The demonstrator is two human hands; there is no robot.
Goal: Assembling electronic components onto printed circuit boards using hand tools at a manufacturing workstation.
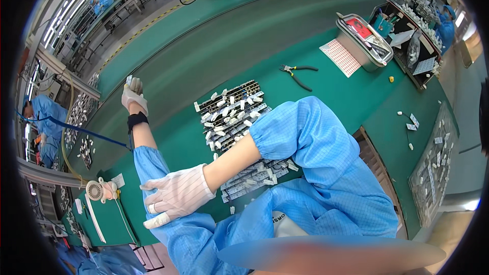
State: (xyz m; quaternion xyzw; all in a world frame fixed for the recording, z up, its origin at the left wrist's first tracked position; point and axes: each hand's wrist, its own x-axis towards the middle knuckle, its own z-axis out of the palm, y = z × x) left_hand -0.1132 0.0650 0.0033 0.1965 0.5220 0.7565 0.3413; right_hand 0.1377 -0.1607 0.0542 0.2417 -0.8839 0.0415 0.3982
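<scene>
My left hand (134, 95), in a white glove, reaches out over the dark belt at the upper left with its fingers curled. A small whitish piece (129, 79) shows at its fingertips; its kind is too small to tell. Round that wrist sits a black strap (137, 120) with a blue cord (97, 135). Across my body comes my right hand (179, 192), in a striped white glove, its fingers wrapped over the blue left sleeve (152, 167). Under my right forearm lie rows of narrow circuit boards (249, 89) with many white connectors (232, 121), partly hidden by that arm.
Yellow-and-black cutters (297, 74) lie beyond the boards. To the right are a printed label sheet (340, 57), a metal tin (364, 43) and a crowded parts box (407, 40). A small fan (101, 190) stands at left. Co-workers in blue (46, 117) sit past the belt.
</scene>
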